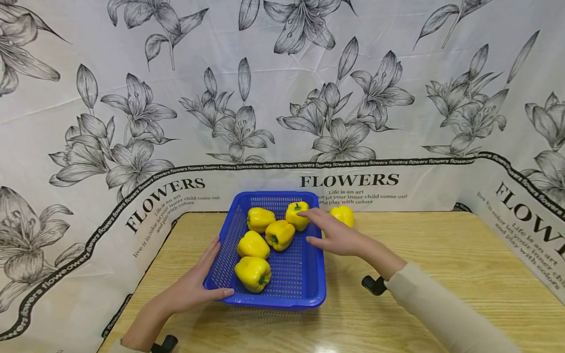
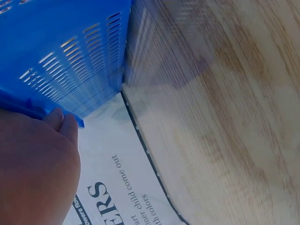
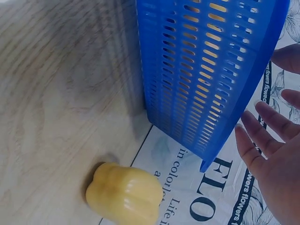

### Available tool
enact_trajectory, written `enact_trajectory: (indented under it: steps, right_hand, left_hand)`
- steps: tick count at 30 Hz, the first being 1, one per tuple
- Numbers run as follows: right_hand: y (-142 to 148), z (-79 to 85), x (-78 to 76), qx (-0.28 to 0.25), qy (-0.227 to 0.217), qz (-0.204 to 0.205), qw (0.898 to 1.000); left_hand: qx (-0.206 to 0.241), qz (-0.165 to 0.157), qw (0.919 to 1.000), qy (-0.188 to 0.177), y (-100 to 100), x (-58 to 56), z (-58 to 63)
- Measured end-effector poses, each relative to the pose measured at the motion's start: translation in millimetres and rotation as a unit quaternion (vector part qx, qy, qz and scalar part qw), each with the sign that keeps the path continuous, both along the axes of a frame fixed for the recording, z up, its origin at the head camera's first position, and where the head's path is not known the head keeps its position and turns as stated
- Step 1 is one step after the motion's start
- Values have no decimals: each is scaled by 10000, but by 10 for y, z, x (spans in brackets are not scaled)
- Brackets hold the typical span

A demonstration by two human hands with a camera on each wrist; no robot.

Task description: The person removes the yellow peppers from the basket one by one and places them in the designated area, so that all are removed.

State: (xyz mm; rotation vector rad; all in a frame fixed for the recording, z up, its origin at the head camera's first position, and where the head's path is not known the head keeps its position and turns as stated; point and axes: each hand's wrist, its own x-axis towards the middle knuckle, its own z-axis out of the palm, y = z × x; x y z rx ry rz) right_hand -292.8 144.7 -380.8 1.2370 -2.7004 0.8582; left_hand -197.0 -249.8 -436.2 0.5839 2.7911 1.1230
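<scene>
The left hand (image 1: 194, 290) grips the basket (image 1: 287, 300) at eight o'clock; the right hand (image 1: 335, 234), released, hovers at two; five peppers (image 1: 253, 273) lie inside.

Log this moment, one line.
left hand: grips blue perforated basket | right hand: open by right rim | inside: five yellow bell peppers | outside: one yellow bell pepper on table

Screened nook, room type unclear, flower-printed cloth (image 1: 273, 147) around a wood-grain table (image 1: 441, 255)
</scene>
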Motion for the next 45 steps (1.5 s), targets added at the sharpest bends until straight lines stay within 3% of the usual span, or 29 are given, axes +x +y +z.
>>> enact_trajectory:
  steps: [6, 14, 22, 27, 34, 40, 45]
  right_hand:
    - [-74, 20, -34, 246, 195, -14, 9995]
    - [-229, 6, -111, 466, 49, 153, 9988]
    - [-379, -51, -149, 657, -58, 343, 9972]
    - [-465, -58, -133, 859, -120, 309, 9958]
    - [-592, -141, -226, 1150, 106, 196, 9931]
    - [-680, -192, -253, 1506, 282, 26, 9882]
    - [-712, -212, -236, 2153, 425, -112, 9756]
  left_hand:
    - [66, -23, 10000, -17, 10, 7, -2]
    - [50, -16, 9999, -161, 26, 11, 10]
    - [66, -15, 10000, -59, 12, 27, 18]
    - [84, -19, 10000, -33, 8, 36, 24]
    - [38, 9, 10000, -20, -9, 35, 28]
    - [27, 25, 10000, -60, -13, 30, 26]
    - [8, 6, 10000, 0, -8, 12, 16]
